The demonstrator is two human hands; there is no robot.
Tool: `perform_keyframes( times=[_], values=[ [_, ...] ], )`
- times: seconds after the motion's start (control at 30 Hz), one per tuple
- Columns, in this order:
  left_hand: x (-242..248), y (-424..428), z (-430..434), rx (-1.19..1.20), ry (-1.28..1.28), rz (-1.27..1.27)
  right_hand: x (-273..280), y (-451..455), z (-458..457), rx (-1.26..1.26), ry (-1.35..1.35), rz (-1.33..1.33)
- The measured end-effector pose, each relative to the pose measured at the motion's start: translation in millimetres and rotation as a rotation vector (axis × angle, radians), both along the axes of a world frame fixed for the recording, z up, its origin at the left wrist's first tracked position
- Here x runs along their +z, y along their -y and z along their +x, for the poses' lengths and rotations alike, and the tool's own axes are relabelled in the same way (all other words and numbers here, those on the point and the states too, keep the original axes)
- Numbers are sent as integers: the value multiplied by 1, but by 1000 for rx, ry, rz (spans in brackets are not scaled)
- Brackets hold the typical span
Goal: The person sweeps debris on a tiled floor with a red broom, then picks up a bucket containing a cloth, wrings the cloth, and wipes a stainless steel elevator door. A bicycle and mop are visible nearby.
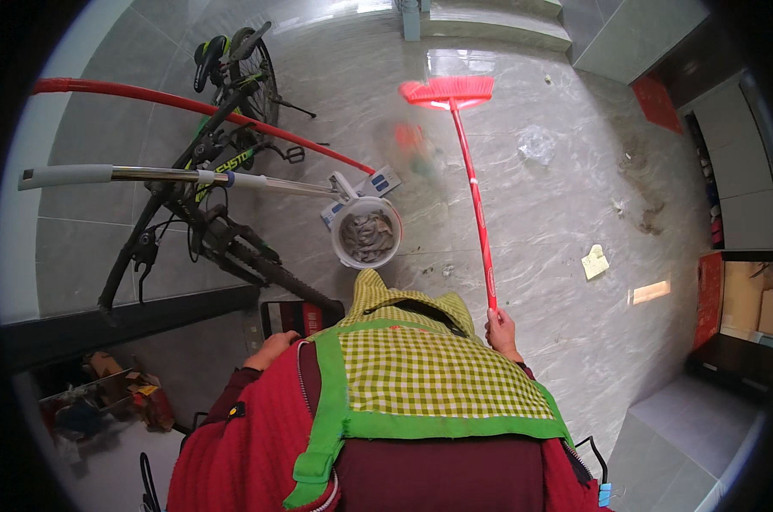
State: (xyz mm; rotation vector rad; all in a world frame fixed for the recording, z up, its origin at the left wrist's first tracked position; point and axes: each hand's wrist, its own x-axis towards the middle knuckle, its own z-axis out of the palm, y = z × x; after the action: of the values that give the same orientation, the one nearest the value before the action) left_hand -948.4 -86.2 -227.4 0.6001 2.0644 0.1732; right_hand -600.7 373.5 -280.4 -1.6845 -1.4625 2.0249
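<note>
My right hand [503, 333] grips the lower end of the red handle of a broom [480, 221]. The broom's red bristle head [450, 91] lies out on the grey tiled floor. Beside the broom head, a blurred red and green thing [414, 144] cannot be made out. At my left side, my left hand [274, 349] hangs near a dark mat with red on it [303, 315]; its fingers are partly hidden, and whether it holds anything does not show. A white bucket [367, 261] with a grey mop head or cloth [366, 235] inside stands before me.
A black and green bicycle [216, 163] stands at the left, crossed by a long red pole [168, 98] and a grey-handled mop pole [136, 174]. Crumpled clear plastic [536, 144], a yellowish paper [594, 262] and dirt [651, 217] lie on the right floor. Steps [495, 29] rise at the back.
</note>
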Motion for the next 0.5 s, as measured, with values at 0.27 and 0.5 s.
perform_keyframes(
  times=[0.27,0.5],
  values=[
    [-5,-9,7,-1,50,-19,8,-100,-141,197,-19,503],
    [-9,2,23,7,-10,28,-15,-134,-236,268,145,623]
  ],
)
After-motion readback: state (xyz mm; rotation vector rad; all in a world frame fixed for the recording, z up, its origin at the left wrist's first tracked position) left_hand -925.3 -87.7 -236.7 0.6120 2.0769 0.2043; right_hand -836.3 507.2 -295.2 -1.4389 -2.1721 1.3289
